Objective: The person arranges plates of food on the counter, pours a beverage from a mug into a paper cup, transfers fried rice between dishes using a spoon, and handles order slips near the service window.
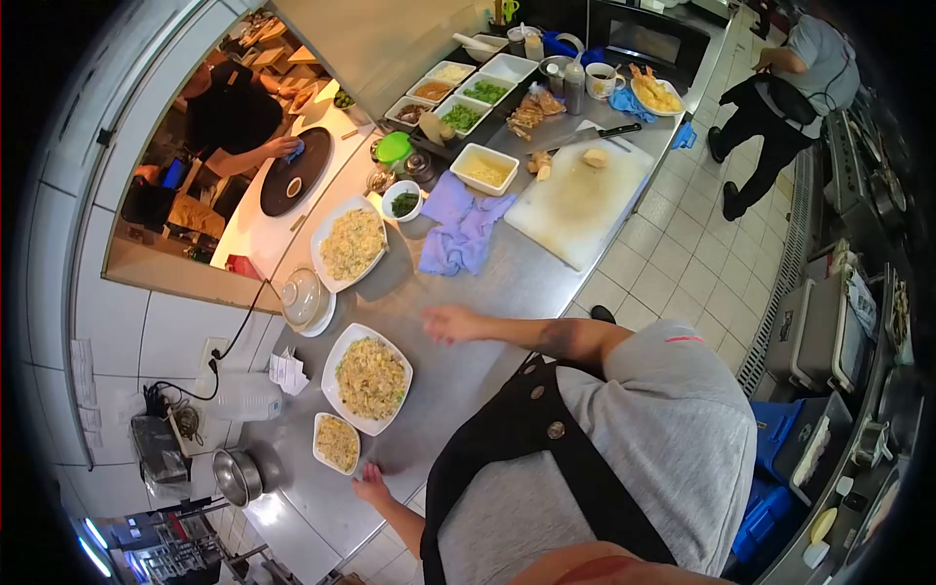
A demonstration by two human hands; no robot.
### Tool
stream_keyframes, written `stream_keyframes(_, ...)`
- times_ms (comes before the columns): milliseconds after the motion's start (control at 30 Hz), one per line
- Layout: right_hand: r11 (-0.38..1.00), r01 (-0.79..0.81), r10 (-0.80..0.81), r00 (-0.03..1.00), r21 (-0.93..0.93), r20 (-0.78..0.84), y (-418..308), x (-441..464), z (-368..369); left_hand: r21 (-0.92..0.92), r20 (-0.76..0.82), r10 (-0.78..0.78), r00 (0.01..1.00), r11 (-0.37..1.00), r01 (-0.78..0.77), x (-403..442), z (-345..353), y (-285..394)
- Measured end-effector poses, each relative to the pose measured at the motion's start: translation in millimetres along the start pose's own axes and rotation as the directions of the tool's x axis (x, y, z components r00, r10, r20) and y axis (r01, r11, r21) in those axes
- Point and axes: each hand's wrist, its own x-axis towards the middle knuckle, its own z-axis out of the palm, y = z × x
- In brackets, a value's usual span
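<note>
My right hand [450,325] is held over the steel counter [444,385], fingers stretched and slightly blurred, nothing visible in it. On the counter edge, my left hand [371,484] rests with loosely spread fingers, close to a small white square bowl [319,452] of fried rice. I cannot tell whether it touches that bowl. Between the hands stands a larger white dish [400,409] heaped with fried rice [370,378]. Farther up, another white dish [318,266] also holds fried rice. A lidded pot [304,297] sits beside it.
A purple cloth [458,234], a cutting board [546,219] with a knife [609,131], and trays of chopped ingredients [462,118] lie farther along. Metal bowls [237,476] stand at the lower left. One person [224,117] wipes a tray beyond the hatch; another [799,78] stands upper right.
</note>
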Motion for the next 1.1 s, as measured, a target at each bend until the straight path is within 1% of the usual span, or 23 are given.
stream_keyframes(33, 0.993, 0.109, -0.104, 0.989, 0.042, -0.108, -5.3, -6.1, -35.5, -0.044, -0.117, 0.030, 0.993, 0.998, -0.035, -10.8, 1.2, -10.4)
stream_keyframes(67, 0.961, 0.272, -0.275, 0.932, -0.047, -0.235, -10.1, -12.9, -79.5, -0.084, -0.232, 0.053, 0.971, 0.994, -0.074, -20.0, 3.6, -21.3)
stream_keyframes(100, 0.918, 0.395, -0.347, 0.830, 0.022, -0.437, -23.7, -28.5, -119.8, -0.097, -0.328, 0.086, 0.941, 0.988, -0.124, -25.6, 3.9, -34.6)
stream_keyframes(133, 0.936, 0.348, -0.302, 0.726, -0.049, -0.618, -33.5, -42.6, -174.2, -0.102, -0.427, 0.117, 0.897, 0.979, -0.176, -35.6, 8.2, -50.9)
stream_keyframes(167, 0.890, 0.441, -0.367, 0.544, -0.116, -0.755, -47.6, -61.7, -225.2, 0.023, -0.480, 0.217, 0.850, 0.972, -0.235, -49.8, 15.0, -62.9)
stream_keyframes(200, 0.852, 0.506, -0.342, 0.347, -0.133, -0.873, -64.0, -80.1, -273.2, 0.152, -0.520, 0.321, 0.792, 0.947, -0.284, -73.1, 25.2, -69.6)
stream_keyframes(233, 0.889, 0.422, -0.294, 0.223, -0.180, -0.929, -68.7, -101.3, -334.4, 0.282, -0.546, 0.423, 0.723, 0.906, -0.317, -97.9, 38.5, -73.2)
stream_keyframes(267, 0.890, 0.427, -0.188, 0.029, -0.158, -0.982, -81.6, -118.4, -383.4, 0.327, -0.575, 0.426, 0.699, 0.902, -0.282, -110.8, 48.2, -77.3)
stream_keyframes(333, 0.880, 0.386, -0.234, -0.154, -0.276, -0.960, -85.9, -153.0, -483.0, 0.718, -0.367, 0.626, 0.688, 0.661, -0.218, -92.1, 35.9, -109.5)
stream_keyframes(367, 0.902, 0.345, -0.227, -0.133, -0.260, -0.965, -91.4, -170.5, -529.4, 0.873, -0.226, 0.763, 0.606, 0.435, -0.222, -93.9, 37.7, -127.4)
stream_keyframes(400, 0.887, 0.350, -0.257, -0.166, -0.301, -0.952, -85.7, -179.0, -580.0, 0.917, -0.180, 0.771, 0.611, 0.356, -0.179, -97.2, 36.1, -145.2)
stream_keyframes(433, 0.904, 0.382, -0.160, -0.109, -0.190, -0.981, -84.2, -188.6, -626.2, 0.953, -0.134, 0.778, 0.614, 0.271, -0.137, -101.6, 34.6, -162.2)
stream_keyframes(467, 0.919, 0.364, -0.155, -0.015, -0.150, -0.988, -88.2, -197.0, -655.5, 0.978, -0.087, 0.783, 0.616, 0.184, -0.095, -106.8, 33.3, -178.6)
stream_keyframes(500, 0.945, 0.301, -0.133, -0.005, -0.128, -0.991, -89.3, -196.6, -685.8, 0.811, -0.318, 0.739, 0.594, 0.537, -0.233, -133.5, 61.3, -182.3)
stream_keyframes(533, 0.937, 0.345, -0.077, 0.055, -0.054, -0.995, -87.8, -197.3, -709.4, 0.509, -0.531, 0.654, 0.539, 0.755, -0.414, -172.3, 97.8, -178.7)
stream_keyframes(600, 0.990, 0.142, -0.028, 0.234, 0.005, -0.972, -90.1, -199.9, -749.6, 0.539, -0.503, 0.647, 0.574, 0.753, -0.377, -240.3, 144.6, -172.5)
stream_keyframes(633, 0.998, 0.061, -0.028, 0.289, -0.011, -0.957, -98.9, -199.3, -749.7, 0.467, -0.476, 0.612, 0.632, 0.785, -0.408, -267.5, 163.6, -171.5)
stream_keyframes(667, 0.999, 0.035, -0.034, 0.333, -0.024, -0.942, -104.7, -197.2, -749.8, 0.392, -0.438, 0.578, 0.689, 0.812, -0.432, -291.3, 175.4, -173.9)
stream_keyframes(700, 0.999, 0.006, -0.038, 0.374, -0.038, -0.927, -108.4, -193.0, -751.3, 0.473, -0.390, 0.614, 0.686, 0.773, -0.423, -312.1, 182.3, -177.5)
stream_keyframes(800, 0.993, 0.074, -0.121, 0.505, -0.097, -0.855, -96.1, -178.3, -775.0, 0.650, -0.205, 0.663, 0.720, 0.642, -0.406, -352.1, 196.1, -189.3)
stream_keyframes(900, 0.962, -0.070, -0.198, 0.487, -0.264, -0.851, -96.3, -174.0, -780.1, 0.611, -0.090, 0.587, 0.805, 0.671, -0.420, -355.5, 188.5, -212.7)
stream_keyframes(933, 0.949, -0.095, -0.221, 0.482, -0.301, -0.848, -91.9, -173.9, -786.7, 0.576, -0.048, 0.588, 0.808, 0.677, -0.458, -364.1, 190.8, -214.3)
stream_keyframes(1100, 0.889, -0.165, -0.334, 0.404, -0.428, -0.851, -112.6, -191.1, -753.2, 0.676, 0.046, 0.566, 0.823, 0.589, -0.443, -359.6, 187.2, -224.6)
